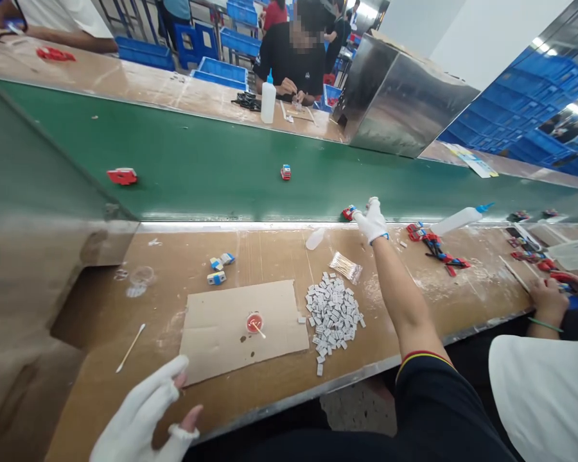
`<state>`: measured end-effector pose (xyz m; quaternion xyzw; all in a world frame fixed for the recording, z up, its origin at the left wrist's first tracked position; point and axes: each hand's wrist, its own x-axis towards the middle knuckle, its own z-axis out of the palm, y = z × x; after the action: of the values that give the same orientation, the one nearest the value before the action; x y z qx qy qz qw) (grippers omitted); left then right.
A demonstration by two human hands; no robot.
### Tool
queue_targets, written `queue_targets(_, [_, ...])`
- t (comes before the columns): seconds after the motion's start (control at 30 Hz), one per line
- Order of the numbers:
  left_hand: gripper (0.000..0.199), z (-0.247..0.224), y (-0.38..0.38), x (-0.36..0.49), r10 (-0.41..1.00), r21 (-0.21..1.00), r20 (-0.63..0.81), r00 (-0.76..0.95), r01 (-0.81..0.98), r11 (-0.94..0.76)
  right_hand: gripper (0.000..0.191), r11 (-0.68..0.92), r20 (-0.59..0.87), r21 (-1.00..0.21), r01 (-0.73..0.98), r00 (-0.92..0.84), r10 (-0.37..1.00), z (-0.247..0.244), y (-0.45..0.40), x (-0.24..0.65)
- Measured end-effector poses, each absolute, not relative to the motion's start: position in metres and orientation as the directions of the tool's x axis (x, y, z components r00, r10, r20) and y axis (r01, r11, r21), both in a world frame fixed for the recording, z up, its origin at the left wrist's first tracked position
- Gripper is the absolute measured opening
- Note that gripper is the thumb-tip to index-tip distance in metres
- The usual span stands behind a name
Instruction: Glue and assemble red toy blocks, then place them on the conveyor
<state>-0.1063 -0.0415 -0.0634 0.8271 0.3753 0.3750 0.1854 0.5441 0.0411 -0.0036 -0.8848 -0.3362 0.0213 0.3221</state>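
Observation:
My left hand (147, 410), in a white glove with bare fingertips, hovers over the table's front edge, thumb and fingers apart and nothing between them. Stretched forward to the green belt's near edge is my gloved right hand (373, 221), its fingers spread. A small red toy car (349, 212) lies just left of that hand, against or very close to its fingertips. Between the hands, a cardboard sheet (212, 333) bears a small cup of red liquid (254, 323) with a cotton swab in it. Beside the sheet is a heap of small grey blocks (334, 314).
Several blue-and-white parts (216, 278) lie behind the cardboard. A packet of cotton swabs (345, 267) lies behind the heap. On the green belt (212, 160) are another toy car (286, 172) and a red part (122, 176). A white bottle (457, 221) lies right; a co-worker's hands (549, 298) work nearby.

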Motion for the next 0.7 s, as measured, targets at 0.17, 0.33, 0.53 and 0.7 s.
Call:
queue_targets(0.17, [0.039, -0.039, 0.022, -0.075, 0.826, 0.573, 0.413, 0.384, 0.595, -0.563, 0.074, -0.389, 0.326, -0.667, 0.635, 0.719, 0.614, 0.011, -0.058, 0.482])
queue_targets(0.33, [0.048, -0.027, 0.078, -0.035, 0.863, 0.407, 0.144, 0.484, 0.766, -0.497, 0.032, 0.077, 0.582, -0.571, 0.818, 0.336, 0.740, 0.024, -0.129, 0.388])
queue_targets(0.53, [0.057, -0.039, 0.112, -0.004, 0.895, 0.352, 0.043, 0.445, 0.831, -0.430, 0.007, 0.397, 0.609, -0.608, 0.687, 0.083, 0.789, 0.026, -0.093, 0.301])
queue_targets(0.7, [0.045, -0.043, 0.114, 0.015, 0.883, 0.354, 0.069, 0.464, 0.816, -0.457, 0.007, 0.485, 0.476, -0.578, 0.657, -0.212, 0.854, 0.004, -0.063, 0.277])
